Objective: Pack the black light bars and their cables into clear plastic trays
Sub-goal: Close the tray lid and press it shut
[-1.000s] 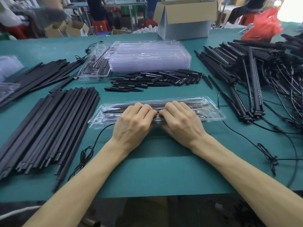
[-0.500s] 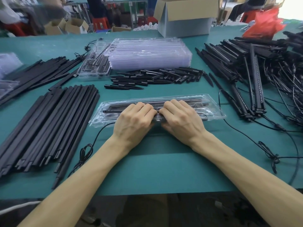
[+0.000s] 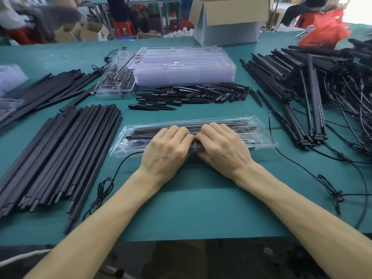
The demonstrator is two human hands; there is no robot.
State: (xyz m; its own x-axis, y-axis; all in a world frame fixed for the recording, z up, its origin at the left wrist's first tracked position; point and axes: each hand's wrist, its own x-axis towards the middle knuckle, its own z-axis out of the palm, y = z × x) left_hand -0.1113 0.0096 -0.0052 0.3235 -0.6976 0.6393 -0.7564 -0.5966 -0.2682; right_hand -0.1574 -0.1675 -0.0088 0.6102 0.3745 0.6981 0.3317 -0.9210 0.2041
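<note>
A long clear plastic tray [image 3: 259, 135] lies across the green table in front of me, with black light bars [image 3: 141, 130] inside it. My left hand [image 3: 167, 146] and my right hand [image 3: 221, 146] sit side by side on its middle. Their fingers curl over the top and the thumbs are tucked at the near edge, gripping it. A thin black cable [image 3: 120, 168] comes out from under the tray's near edge by my left hand and ends in a small coil [image 3: 104, 188]. My hands hide the middle of the tray.
Loose black bars [image 3: 60, 154] are piled at the left. Bars with tangled cables [image 3: 312, 87] are heaped at the right. Behind the tray lie black spikes [image 3: 191, 93], a stack of empty trays [image 3: 181, 67], a filled tray [image 3: 116, 79] and a cardboard box [image 3: 227, 23].
Both hands stay on the middle of the tray. Only the view has shifted slightly.
</note>
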